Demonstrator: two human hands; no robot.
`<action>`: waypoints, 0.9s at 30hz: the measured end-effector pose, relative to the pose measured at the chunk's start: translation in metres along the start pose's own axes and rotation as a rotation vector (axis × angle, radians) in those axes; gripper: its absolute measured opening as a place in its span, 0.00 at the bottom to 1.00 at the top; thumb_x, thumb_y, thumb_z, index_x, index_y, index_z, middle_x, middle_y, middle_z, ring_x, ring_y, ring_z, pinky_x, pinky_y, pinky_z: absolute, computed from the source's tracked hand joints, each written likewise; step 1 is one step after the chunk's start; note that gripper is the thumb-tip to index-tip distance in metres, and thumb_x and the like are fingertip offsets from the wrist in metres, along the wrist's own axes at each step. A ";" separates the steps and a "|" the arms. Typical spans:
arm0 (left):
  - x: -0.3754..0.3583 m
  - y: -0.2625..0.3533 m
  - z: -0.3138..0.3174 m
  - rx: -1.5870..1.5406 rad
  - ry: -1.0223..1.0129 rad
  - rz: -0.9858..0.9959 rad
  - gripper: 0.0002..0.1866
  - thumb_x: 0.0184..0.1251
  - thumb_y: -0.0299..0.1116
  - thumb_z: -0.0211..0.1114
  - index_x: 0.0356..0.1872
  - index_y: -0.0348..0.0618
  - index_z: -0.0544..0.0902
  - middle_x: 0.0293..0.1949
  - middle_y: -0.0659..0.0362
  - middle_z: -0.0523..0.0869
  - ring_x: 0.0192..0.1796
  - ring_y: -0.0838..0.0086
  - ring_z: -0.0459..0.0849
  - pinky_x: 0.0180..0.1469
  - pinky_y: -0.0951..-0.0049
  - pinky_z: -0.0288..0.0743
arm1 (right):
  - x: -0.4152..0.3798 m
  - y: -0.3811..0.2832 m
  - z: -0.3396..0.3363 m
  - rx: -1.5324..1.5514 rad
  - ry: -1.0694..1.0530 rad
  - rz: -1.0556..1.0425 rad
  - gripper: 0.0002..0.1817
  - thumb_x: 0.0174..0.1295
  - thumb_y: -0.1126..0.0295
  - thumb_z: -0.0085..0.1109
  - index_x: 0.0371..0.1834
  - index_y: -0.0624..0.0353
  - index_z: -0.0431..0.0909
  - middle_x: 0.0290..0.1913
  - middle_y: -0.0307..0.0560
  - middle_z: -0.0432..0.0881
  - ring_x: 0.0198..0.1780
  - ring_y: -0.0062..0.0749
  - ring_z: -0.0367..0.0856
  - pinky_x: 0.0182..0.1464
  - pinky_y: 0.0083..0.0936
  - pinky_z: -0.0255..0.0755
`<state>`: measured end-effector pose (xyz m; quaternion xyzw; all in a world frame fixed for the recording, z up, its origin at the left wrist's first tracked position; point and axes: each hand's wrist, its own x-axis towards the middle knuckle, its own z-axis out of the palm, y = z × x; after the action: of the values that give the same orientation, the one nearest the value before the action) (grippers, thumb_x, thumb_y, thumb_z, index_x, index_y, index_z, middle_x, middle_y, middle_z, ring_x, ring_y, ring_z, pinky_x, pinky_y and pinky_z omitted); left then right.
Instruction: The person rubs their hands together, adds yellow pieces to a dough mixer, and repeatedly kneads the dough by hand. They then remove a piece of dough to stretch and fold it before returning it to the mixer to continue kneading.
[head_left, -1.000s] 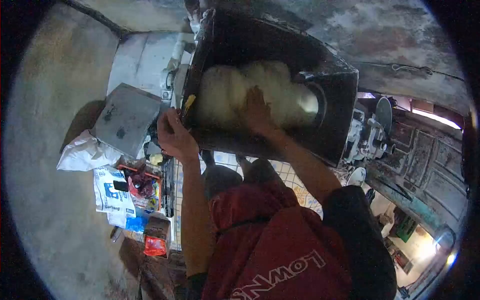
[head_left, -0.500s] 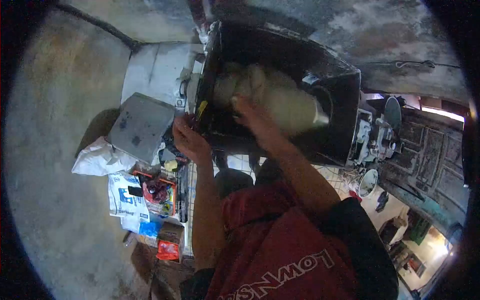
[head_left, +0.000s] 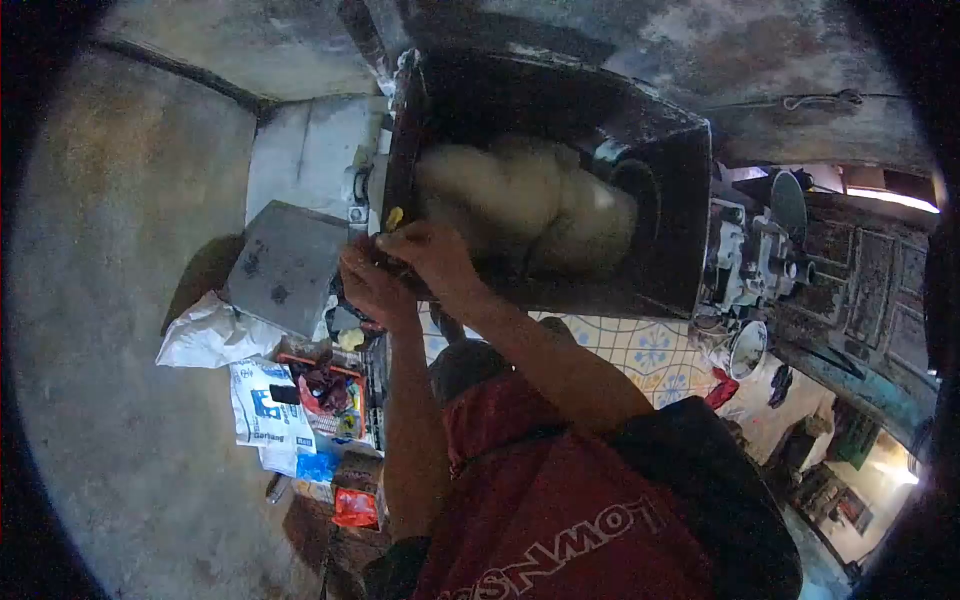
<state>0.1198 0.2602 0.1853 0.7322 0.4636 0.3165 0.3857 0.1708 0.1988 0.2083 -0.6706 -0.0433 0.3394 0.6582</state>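
Observation:
A large pale mass of dough [head_left: 500,195] lies in a dark, deep mixing trough [head_left: 620,300], its surface blurred by motion. At the trough's near left corner my left hand [head_left: 378,290] is held low with its fingers curled together. My right hand [head_left: 435,258] meets it there, its fingers pinched close to the left fingertips. Whatever sits between the two hands is too small and dark to make out. Just above the right fingers, a small yellow piece [head_left: 395,217] shows at the trough's left wall.
Left of the trough is a grey square board [head_left: 285,265], with a crumpled white sack [head_left: 215,330] below it. Printed bags [head_left: 270,405] and a red packet [head_left: 355,507] lie lower down. Machine parts [head_left: 745,260] and a white bucket [head_left: 748,347] stand at the right.
My right hand has moved left, from over the dough to beside my left hand. The dough has shifted and changed shape in the trough. My left hand stays at the corner.

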 end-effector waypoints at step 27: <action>0.001 -0.027 0.008 -0.359 0.019 -0.131 0.18 0.74 0.38 0.50 0.39 0.32 0.81 0.37 0.53 0.84 0.38 0.73 0.79 0.44 0.73 0.72 | -0.007 0.010 -0.260 -1.419 -0.013 -0.169 0.25 0.64 0.54 0.52 0.59 0.56 0.71 0.60 0.53 0.73 0.60 0.48 0.72 0.60 0.38 0.66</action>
<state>0.1150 0.2663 0.1581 0.6168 0.4499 0.3752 0.5258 0.2948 -0.0279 0.1772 -0.9294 -0.3094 0.1813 0.0870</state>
